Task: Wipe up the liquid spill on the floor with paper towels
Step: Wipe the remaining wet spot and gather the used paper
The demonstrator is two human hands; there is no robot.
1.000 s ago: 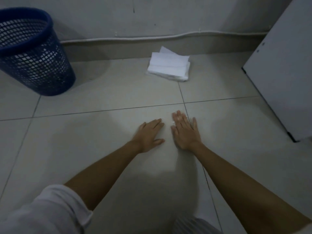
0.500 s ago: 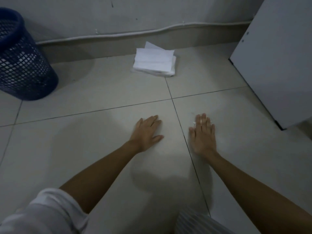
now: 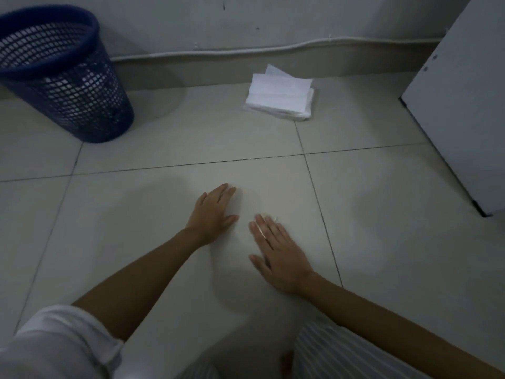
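I'm low over a pale tiled floor [image 3: 169,138] with dark grout lines, a wall and its skirting [image 3: 300,64] ahead, a white panel [image 3: 464,110] to my right. The blue mesh bin [image 3: 60,75] stands at far left (I can't tell what's inside). My left hand [image 3: 211,214] lies flat, fingers spread. My right hand [image 3: 278,255] presses flat on a scrap of paper towel [image 3: 274,218] peeking past my fingertips. The paper towel stack [image 3: 281,95] lies near the skirting.
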